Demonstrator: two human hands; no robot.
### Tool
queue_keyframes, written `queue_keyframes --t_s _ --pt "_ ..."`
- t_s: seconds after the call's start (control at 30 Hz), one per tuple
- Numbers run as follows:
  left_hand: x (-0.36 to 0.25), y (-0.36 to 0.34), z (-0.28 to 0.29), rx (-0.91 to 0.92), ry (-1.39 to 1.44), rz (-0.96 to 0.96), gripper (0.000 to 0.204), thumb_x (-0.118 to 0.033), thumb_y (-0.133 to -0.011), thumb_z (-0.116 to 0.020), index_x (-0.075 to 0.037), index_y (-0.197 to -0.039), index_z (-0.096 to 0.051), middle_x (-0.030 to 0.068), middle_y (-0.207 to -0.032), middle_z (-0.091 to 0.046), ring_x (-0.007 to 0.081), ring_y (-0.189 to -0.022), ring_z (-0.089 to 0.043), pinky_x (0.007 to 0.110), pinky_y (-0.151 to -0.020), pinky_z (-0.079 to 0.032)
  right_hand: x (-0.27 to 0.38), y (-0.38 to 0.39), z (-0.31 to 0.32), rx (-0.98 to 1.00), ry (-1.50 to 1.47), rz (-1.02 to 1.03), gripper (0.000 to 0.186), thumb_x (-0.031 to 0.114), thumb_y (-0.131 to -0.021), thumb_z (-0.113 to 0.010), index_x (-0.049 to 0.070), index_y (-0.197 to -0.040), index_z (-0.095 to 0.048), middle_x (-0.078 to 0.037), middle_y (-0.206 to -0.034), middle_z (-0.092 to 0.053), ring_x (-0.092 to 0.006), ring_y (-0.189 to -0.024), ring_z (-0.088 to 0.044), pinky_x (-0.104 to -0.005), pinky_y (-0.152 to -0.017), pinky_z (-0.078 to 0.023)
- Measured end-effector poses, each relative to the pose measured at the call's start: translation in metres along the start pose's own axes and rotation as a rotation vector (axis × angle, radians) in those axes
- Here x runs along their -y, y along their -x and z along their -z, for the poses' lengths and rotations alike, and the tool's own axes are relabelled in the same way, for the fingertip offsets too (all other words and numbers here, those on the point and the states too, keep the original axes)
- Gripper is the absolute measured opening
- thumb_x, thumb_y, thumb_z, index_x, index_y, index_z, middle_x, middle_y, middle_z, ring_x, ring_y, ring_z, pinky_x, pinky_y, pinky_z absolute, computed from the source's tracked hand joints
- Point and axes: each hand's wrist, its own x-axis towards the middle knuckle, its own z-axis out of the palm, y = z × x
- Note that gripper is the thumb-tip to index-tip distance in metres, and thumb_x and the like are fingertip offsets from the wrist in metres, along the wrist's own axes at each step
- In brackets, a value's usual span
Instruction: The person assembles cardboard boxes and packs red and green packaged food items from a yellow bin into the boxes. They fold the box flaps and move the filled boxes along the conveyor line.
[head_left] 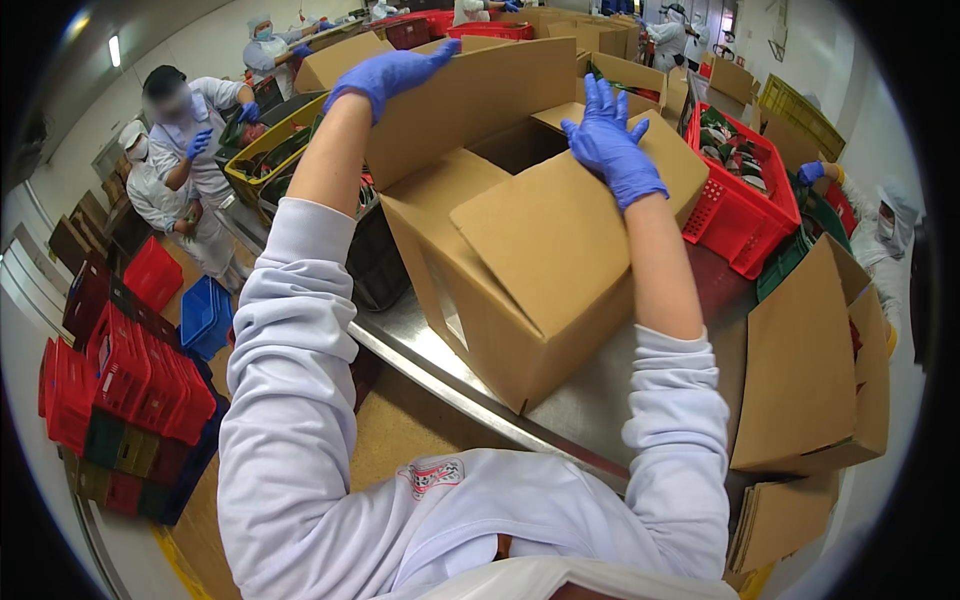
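An open brown cardboard box (pixel 560 290) sits on a steel table (pixel 668 385) in front of me. My left hand (pixel 385 78), in a blue glove, is at the top of its raised far flap (pixel 480 100), fingers stretched out toward the flap's edge; whether it touches is hard to tell. My right hand (pixel 610 145), also blue-gloved, lies with fingers spread on the box's right-hand top flap. The box's dark interior shows between the flaps.
A red crate (pixel 750 225) with packets is right, beside another carton (pixel 800 370). A yellow crate (pixel 245 175) is left. Stacked red crates (pixel 140 380) and a blue bin (pixel 203 315) stand lower left. Flat cardboard (pixel 785 525) lies lower right. Several white-clad co-workers (pixel 205 130) surround the table.
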Motion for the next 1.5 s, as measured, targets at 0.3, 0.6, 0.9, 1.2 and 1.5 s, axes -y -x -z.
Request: queue_keyframes --t_s 0.3,0.6,0.9,1.2,1.5 --pt "-0.109 0.13 -0.072 0.018 -0.044 -0.139 0.105 -0.076 -0.069 -0.042 0.01 -0.127 -0.03 0.0264 -0.133 -0.032 0.0342 -0.122 -0.036 0.036 -0.1 -0.032 -0.007 -0.006 -0.006 -0.606 0.122 -0.199 0.068 0.023 -0.077 -0.053 0.008 -0.131 -0.016 -0.016 -0.124 -0.035 -0.0368 -0.116 -0.034 -0.0585 -0.092 -0.025" --pt "-0.068 0.205 -0.061 -0.138 0.175 -0.109 0.108 -0.065 -0.064 -0.059 0.01 -0.131 -0.021 0.0279 -0.135 -0.027 0.0367 -0.127 -0.028 0.04 -0.103 -0.025 -0.196 0.107 -0.118 -0.362 -1.54 -0.734 0.047 0.047 -0.09 -0.035 0.006 -0.111 -0.047 -0.01 -0.117 -0.05 -0.0252 -0.105 -0.049 -0.0356 -0.086 -0.042" --pt "-0.009 0.26 -0.083 -0.36 0.631 -0.178 0.111 -0.042 -0.056 -0.08 0.003 -0.136 -0.018 0.0225 -0.136 -0.03 0.029 -0.128 -0.03 0.035 -0.105 -0.024 -0.192 0.059 -0.074 -0.413 -1.899 -0.292 0.053 0.051 -0.088 -0.035 0.01 -0.12 -0.049 -0.006 -0.118 -0.052 -0.0239 -0.106 -0.049 -0.0371 -0.092 -0.038" --pt "-0.02 0.179 -0.303 -0.068 1.161 -0.329 0.109 -0.026 -0.05 -0.083 -0.003 -0.136 -0.021 0.0198 -0.134 -0.032 0.0335 -0.127 -0.028 0.038 -0.101 -0.031 -0.14 -0.005 0.139 -0.483 -1.458 0.318 0.042 0.04 -0.092 -0.039 0.004 -0.107 -0.056 -0.004 -0.104 -0.057 -0.0122 -0.094 -0.052 -0.0274 -0.085 -0.04" --pt "0.013 0.179 -0.192 1.017 0.361 -0.465 0.036 -0.027 -0.074 -0.069 -0.008 -0.104 -0.063 0.0109 -0.099 -0.064 0.0214 -0.083 -0.06 0.032 -0.08 -0.046 -0.042 0.067 0.025 -0.24 -0.73 0.553 0.029 0.021 -0.08 -0.052 -0.001 -0.062 -0.054 -0.006 -0.053 -0.048 -0.0181 -0.052 -0.045 -0.0296 -0.054 -0.037"
